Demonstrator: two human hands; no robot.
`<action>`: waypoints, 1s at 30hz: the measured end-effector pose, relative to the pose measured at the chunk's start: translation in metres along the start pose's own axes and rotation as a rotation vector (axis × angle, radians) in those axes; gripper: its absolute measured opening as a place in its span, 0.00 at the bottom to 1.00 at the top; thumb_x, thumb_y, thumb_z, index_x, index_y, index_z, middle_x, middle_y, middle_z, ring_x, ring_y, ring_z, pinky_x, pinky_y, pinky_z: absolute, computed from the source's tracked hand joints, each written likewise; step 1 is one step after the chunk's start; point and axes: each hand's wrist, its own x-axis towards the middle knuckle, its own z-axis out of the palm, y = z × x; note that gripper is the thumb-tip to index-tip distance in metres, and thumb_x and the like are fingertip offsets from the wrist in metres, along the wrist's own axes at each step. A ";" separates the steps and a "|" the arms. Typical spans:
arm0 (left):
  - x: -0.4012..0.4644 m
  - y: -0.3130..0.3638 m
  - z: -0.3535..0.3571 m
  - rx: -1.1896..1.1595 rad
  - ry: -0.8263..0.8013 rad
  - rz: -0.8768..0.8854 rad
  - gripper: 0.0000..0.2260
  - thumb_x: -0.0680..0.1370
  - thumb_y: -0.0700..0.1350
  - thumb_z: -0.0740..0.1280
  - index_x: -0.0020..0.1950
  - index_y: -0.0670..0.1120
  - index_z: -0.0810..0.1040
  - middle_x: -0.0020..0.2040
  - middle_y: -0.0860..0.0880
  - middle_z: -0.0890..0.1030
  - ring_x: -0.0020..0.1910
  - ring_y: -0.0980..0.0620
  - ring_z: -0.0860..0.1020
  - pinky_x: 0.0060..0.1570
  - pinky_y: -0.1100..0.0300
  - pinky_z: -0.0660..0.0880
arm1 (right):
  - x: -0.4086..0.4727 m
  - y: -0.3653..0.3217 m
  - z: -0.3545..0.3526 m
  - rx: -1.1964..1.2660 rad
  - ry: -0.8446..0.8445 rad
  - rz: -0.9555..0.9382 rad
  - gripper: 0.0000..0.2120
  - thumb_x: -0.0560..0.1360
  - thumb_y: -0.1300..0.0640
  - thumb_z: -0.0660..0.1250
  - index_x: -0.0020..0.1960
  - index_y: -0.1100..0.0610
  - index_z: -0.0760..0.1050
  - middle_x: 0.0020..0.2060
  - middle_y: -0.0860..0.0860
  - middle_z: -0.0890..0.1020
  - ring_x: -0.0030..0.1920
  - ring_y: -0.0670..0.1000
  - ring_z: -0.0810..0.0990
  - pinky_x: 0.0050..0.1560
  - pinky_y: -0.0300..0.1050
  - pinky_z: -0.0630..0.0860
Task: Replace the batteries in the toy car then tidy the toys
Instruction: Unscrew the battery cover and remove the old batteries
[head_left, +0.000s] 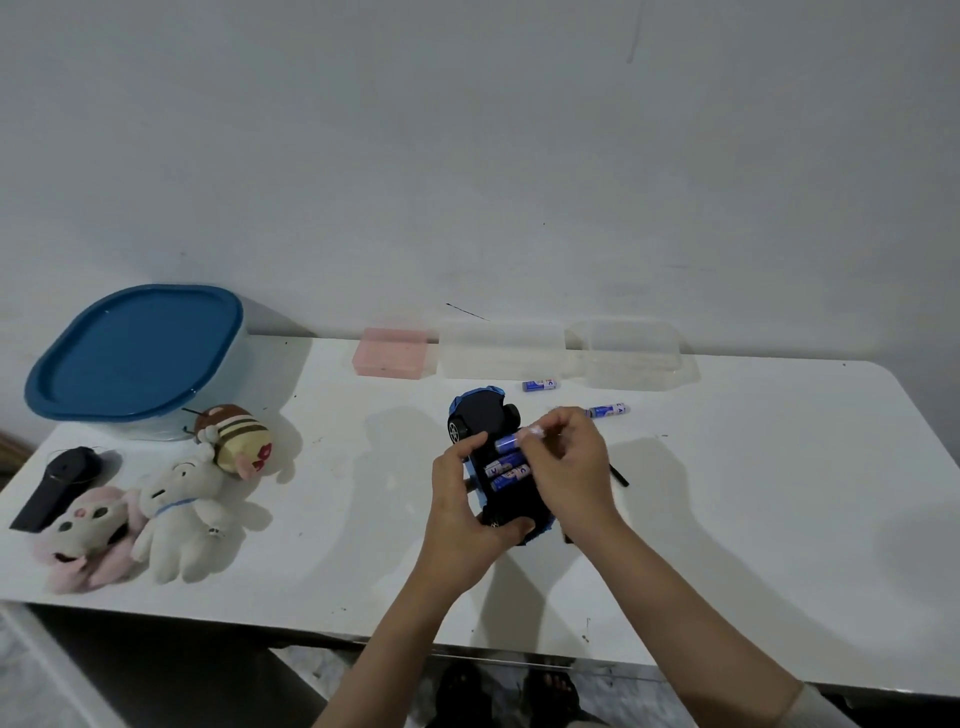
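In the head view, our only one, we take the toy car (488, 457) as our landmark: it lies upside down near the middle of the white table (727, 545), its black underside up and its battery bay open, with two blue batteries already seated side by side in it. Our right hand (566, 467) comes in from the car's right and pinches a third battery (506, 442) between thumb and fingertips, holding it across the far end of the bay, just beyond the seated pair. To do this step well, we judge that we should check the polarity marks, press one end against its spring contact first, then rock the other end down until it sits level with its neighbours. Our left hand (465, 506) grips the car from its left, fingers curled over the left edge and thumb wrapped round the near end, steadying the body against that push; both forearms reach up from the near table edge. Beyond the car to the right lie two loose batteries (540, 385), which we should keep apart from what goes in. Far to the car's left wait the plush toys (176, 499) and a blue-lidded tub (135, 353).
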 end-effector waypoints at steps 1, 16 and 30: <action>0.001 0.001 -0.001 -0.008 0.009 0.000 0.38 0.62 0.34 0.76 0.64 0.60 0.65 0.65 0.56 0.65 0.62 0.53 0.71 0.48 0.56 0.81 | 0.003 -0.003 -0.003 0.146 0.004 0.067 0.09 0.74 0.68 0.63 0.41 0.55 0.69 0.37 0.50 0.78 0.40 0.51 0.81 0.42 0.39 0.76; 0.008 -0.003 0.002 0.016 0.097 0.069 0.39 0.63 0.34 0.77 0.65 0.59 0.65 0.63 0.59 0.65 0.61 0.54 0.72 0.42 0.50 0.82 | -0.007 0.002 -0.007 -0.289 -0.239 0.113 0.06 0.77 0.60 0.60 0.51 0.53 0.74 0.46 0.49 0.77 0.44 0.47 0.78 0.36 0.35 0.72; 0.015 -0.004 -0.006 0.047 0.144 0.065 0.38 0.63 0.36 0.77 0.65 0.60 0.65 0.62 0.61 0.65 0.61 0.56 0.72 0.48 0.48 0.81 | 0.000 -0.004 0.004 -0.140 -0.257 0.217 0.04 0.74 0.58 0.67 0.42 0.53 0.73 0.43 0.50 0.79 0.40 0.48 0.77 0.38 0.41 0.75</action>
